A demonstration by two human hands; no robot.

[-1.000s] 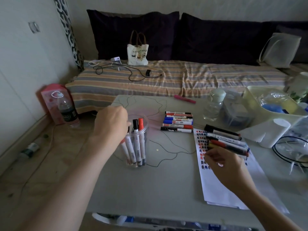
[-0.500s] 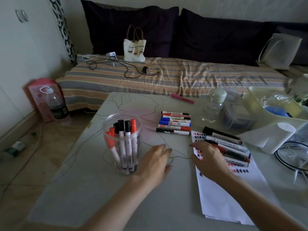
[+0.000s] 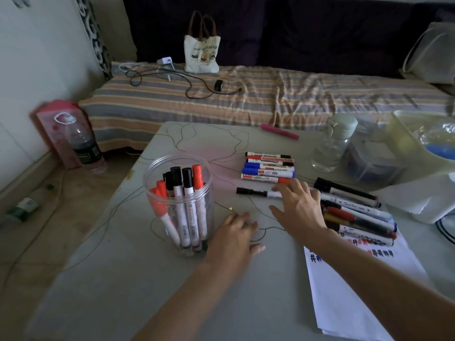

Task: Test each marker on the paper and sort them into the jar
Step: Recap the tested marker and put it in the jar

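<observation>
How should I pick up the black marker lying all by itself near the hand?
Pinch the black marker around the middle of its barrel, coming straight down from above. It lies flat and alone on the table, with bare space on both long sides for a thumb and finger. The right hand is already at its white end.

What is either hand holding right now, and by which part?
Nothing is held. The left hand rests flat on the table; the right hand reaches with straight fingers onto the black-capped marker, not gripping it.
</observation>
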